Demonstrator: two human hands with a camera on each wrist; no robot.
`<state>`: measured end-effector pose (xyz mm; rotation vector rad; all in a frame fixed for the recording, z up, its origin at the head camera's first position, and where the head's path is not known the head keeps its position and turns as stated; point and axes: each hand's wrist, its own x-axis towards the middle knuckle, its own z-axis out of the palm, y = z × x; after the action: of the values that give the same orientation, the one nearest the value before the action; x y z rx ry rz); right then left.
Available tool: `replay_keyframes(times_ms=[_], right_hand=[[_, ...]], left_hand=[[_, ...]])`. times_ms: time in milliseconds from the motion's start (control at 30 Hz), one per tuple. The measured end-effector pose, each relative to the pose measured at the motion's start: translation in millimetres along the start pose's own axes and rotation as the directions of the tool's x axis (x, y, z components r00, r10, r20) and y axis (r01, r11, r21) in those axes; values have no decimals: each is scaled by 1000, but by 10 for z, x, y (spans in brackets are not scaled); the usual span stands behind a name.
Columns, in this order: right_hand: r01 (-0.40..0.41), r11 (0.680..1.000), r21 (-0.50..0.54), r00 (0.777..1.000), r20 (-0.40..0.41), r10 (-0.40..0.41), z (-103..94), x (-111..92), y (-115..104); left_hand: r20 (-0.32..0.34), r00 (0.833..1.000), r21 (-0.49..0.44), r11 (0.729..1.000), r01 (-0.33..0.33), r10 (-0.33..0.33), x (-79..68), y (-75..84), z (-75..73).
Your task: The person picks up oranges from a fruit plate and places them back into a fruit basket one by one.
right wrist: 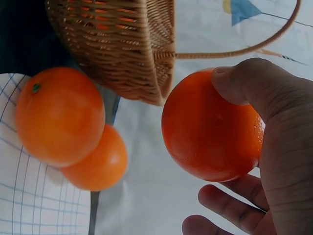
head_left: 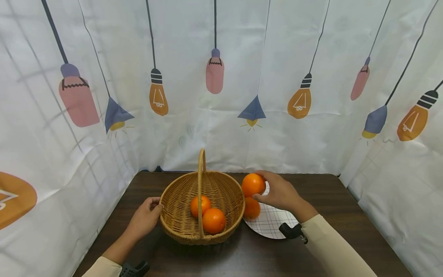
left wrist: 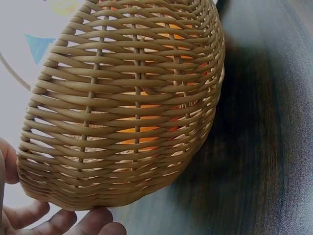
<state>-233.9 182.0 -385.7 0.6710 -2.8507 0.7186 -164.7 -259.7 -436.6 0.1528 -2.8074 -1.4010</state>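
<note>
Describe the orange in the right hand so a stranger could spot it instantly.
On the dark table, find the wicker basket, with a white checked plate to its right. Above the plate's far side, a right hand grips one orange. It alone is held; the basket oranges and plate oranges lie unheld.
</note>
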Motion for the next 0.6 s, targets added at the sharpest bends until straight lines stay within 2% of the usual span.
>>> replay_keyframes(times_ms=[600], right_hand=[[24, 1000, 3, 1000, 17, -24, 131, 164, -219]], left_hand=[[-5, 1000, 6, 1000, -4, 4, -8, 8, -4]])
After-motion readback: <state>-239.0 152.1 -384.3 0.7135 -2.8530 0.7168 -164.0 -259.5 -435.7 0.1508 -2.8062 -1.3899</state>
